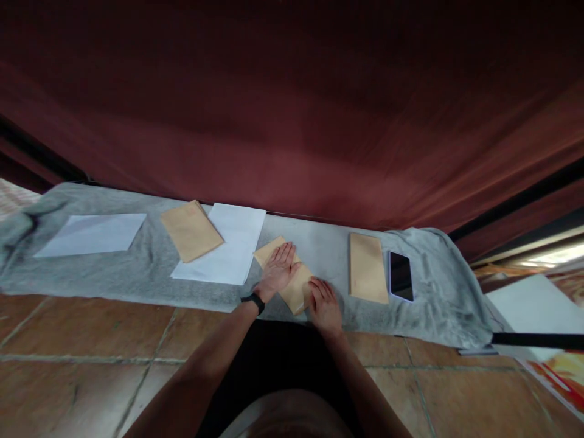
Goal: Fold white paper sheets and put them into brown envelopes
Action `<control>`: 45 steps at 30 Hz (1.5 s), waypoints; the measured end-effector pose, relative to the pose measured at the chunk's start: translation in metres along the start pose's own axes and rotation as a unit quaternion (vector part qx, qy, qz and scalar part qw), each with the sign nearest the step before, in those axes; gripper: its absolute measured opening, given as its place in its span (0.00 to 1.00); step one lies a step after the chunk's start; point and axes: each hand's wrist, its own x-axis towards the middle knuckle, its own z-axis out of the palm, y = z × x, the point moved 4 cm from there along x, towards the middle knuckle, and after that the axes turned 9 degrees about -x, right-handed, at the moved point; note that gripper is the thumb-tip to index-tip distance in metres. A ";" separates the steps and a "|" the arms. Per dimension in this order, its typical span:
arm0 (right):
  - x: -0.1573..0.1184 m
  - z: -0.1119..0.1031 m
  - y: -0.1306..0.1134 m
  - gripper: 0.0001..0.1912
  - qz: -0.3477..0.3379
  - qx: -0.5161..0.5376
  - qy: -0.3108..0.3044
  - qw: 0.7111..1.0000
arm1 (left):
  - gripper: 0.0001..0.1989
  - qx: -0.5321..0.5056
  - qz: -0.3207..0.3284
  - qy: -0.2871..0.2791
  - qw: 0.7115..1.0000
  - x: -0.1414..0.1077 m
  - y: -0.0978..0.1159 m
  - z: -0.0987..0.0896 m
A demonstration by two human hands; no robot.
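Brown paper, an envelope (297, 292) by its look, lies aslant near the middle of the worktop (317, 243), one end pointing to the near edge. The left hand (279, 267) is spread flat across it with nothing clasped, covering much of its middle; a dark band (258, 302) circles that wrist. The right hand (325, 307) rests with bent fingers at the envelope's right side, close to the near edge; whether it pinches the paper cannot be told, as the thumb is hard to make out.

Grey cloth hides whatever the worktop is made of. Left of the hands, white sheets (232, 243) reach toward the far edge, partly covered by a brown stack (191, 231) whose faint print is unreadable. Nearer the left end lies another white sheet (93, 235). Toward the right end, a second brown stack (368, 269) sits just beside a phone (401, 277) with a dark screen. How many pieces either stack holds is unclear.

Beyond the far edge hangs a dark red curtain (292, 134), fading into shadow. Past the right end, a pale flat object (533, 307) is partly hidden by a black bar (538, 341) that the frame cuts off.
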 end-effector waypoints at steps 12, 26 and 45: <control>-0.002 -0.004 0.004 0.21 0.089 0.006 0.011 0.996 | 0.31 -0.016 0.045 -0.051 0.998 -0.044 0.047 0.019; 0.046 -0.004 0.015 0.16 0.165 -0.009 -0.071 0.984 | 0.24 -0.025 0.130 -0.001 0.991 -0.092 0.089 0.025; 0.040 -0.004 0.048 0.14 0.238 0.004 -0.146 0.960 | 0.21 0.035 0.161 -0.028 0.986 -0.091 0.071 -0.003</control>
